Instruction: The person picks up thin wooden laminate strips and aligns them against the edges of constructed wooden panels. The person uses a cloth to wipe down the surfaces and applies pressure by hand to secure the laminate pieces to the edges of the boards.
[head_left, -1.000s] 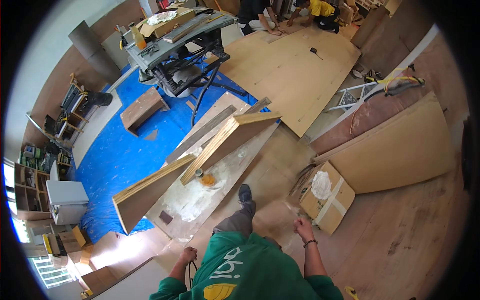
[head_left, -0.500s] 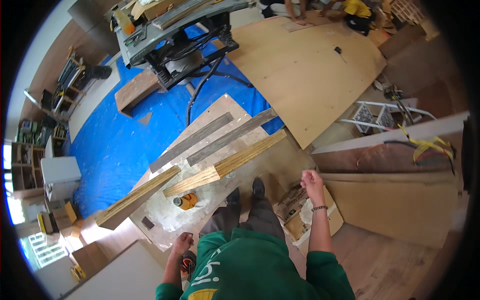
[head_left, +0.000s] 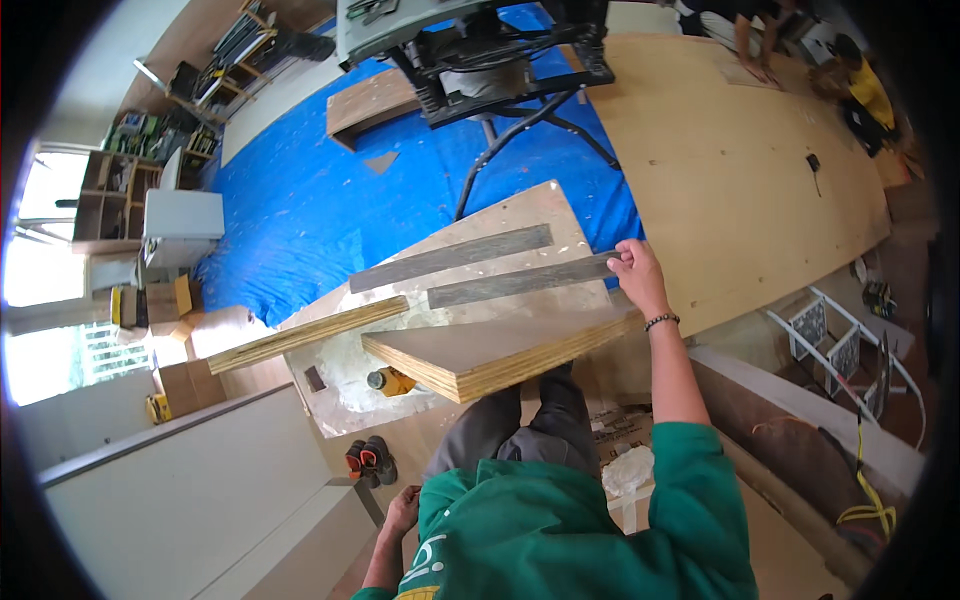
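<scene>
The left hand (head_left: 403, 510) hangs low by the green top, fingers curled, holding nothing I can see. The right hand (head_left: 637, 277) grips the far edge of a thick wood board (head_left: 490, 352) held over the legs. Brown cardboard boxes (head_left: 180, 385) sit left. Farther off lie a blue tarp (head_left: 300, 210) and a saw stand (head_left: 500, 80).

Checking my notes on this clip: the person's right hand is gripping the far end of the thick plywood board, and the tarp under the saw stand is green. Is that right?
Not quite: the tarp under the saw stand is blue, not green; green is the person's sweatshirt. The head view shows it. The rest holds: the right hand grips the far end of the thick plywood board.
</scene>
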